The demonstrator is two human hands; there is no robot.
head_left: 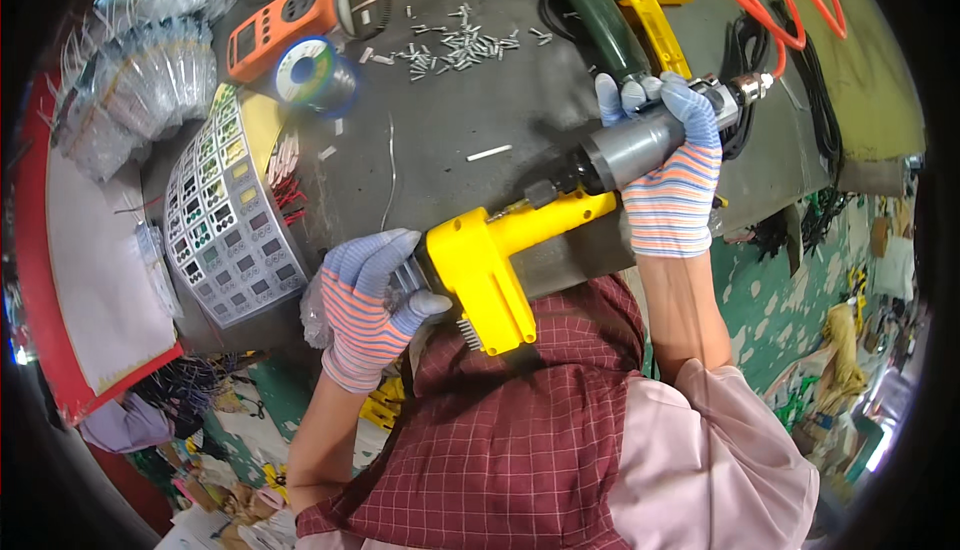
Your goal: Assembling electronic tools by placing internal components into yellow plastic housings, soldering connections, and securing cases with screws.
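My left hand [368,310], in a striped knit glove, is closed round the metal nose of a yellow power tool housing [490,280]. The housing is T-shaped, with screw holes along its face, and it is held over the table's near edge. My right hand [675,175], gloved alike, grips a grey air screwdriver [640,150] laid slantwise. Its black chuck points left and down, and the bit reaches a screw hole on the housing's arm. Whether the bit sits in a screw head is too small to tell.
Loose screws [465,48] lie scattered at the back, near a green power tool [595,15] and another yellow housing [650,10]. A red air hose [785,30] runs off the screwdriver. Left are a solder spool [315,78], an orange meter [280,30], a label sheet [235,220] and bagged parts [150,80].
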